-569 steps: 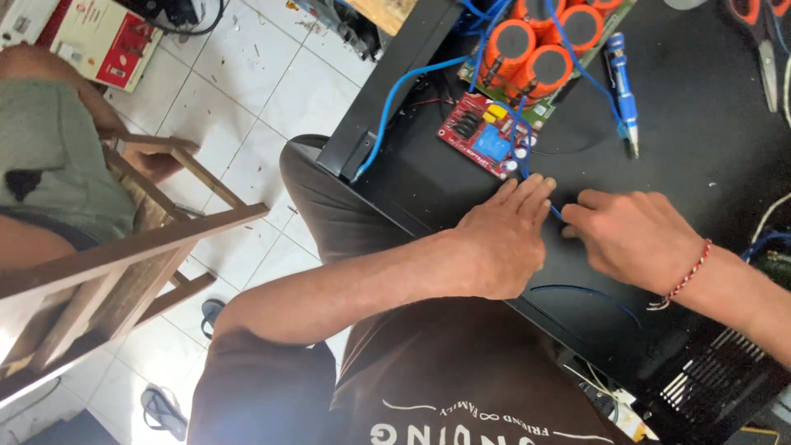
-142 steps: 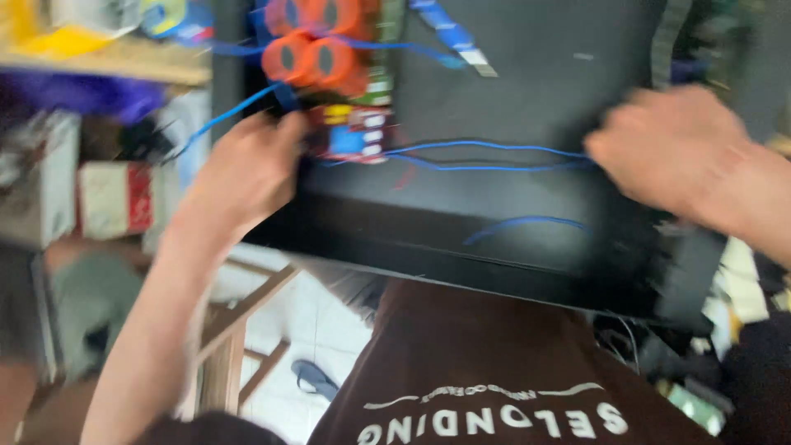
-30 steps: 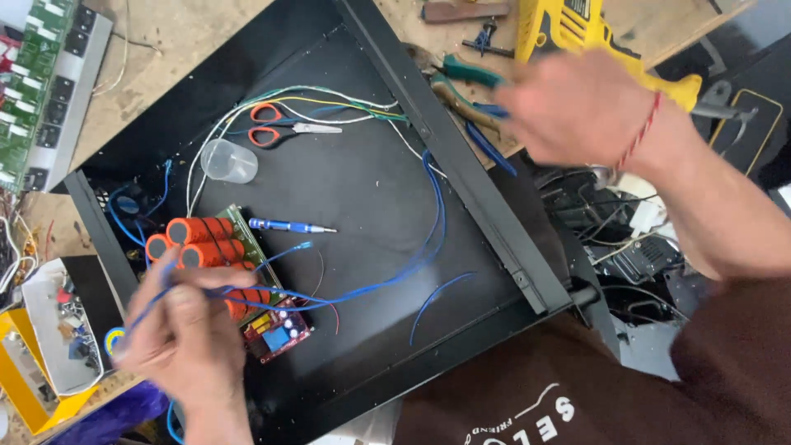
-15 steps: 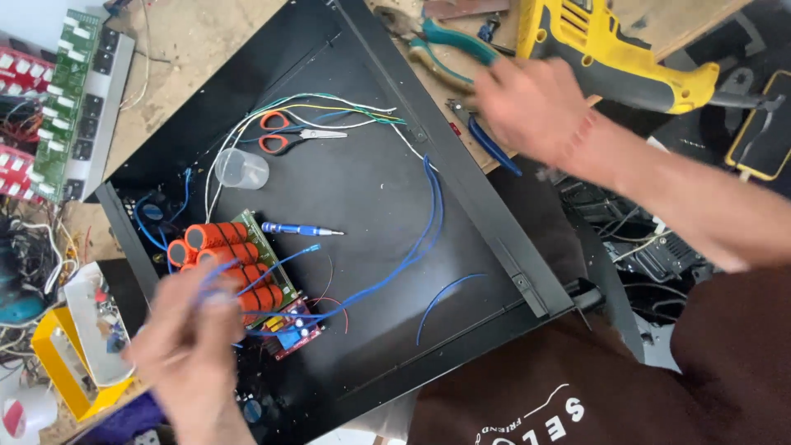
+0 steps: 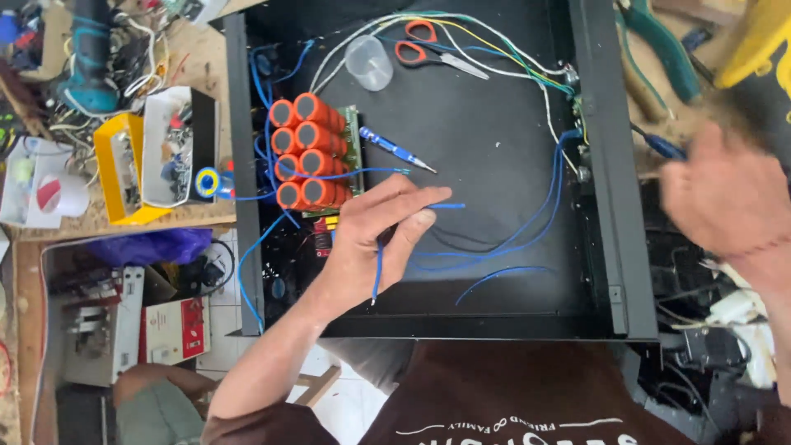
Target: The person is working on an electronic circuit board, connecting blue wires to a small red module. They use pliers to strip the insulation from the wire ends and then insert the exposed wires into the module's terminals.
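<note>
My left hand (image 5: 375,239) rests inside an open black metal chassis (image 5: 622,206) and pinches a thin blue wire (image 5: 377,268) between thumb and fingers. Just to its left is a green board with several orange capacitors (image 5: 306,152) and a small red board (image 5: 323,235) partly hidden under the hand. A blue-handled screwdriver (image 5: 395,150) lies just above the fingers. My right hand (image 5: 725,198) is blurred outside the chassis at the right, near a blue tool handle (image 5: 663,147); whether it holds anything cannot be made out.
Orange-handled scissors (image 5: 428,53) and a small clear cup (image 5: 368,63) lie at the chassis's far side. Green-handled pliers (image 5: 667,49) and a yellow drill (image 5: 754,41) sit at the upper right. A yellow parts box (image 5: 124,169) and cluttered bench are at the left. Cables pile up at the right.
The view has swung so the chassis sits squarer. My left hand has moved right over the boards with the blue wire. My right hand has dropped from the drill to the chassis's right side.
</note>
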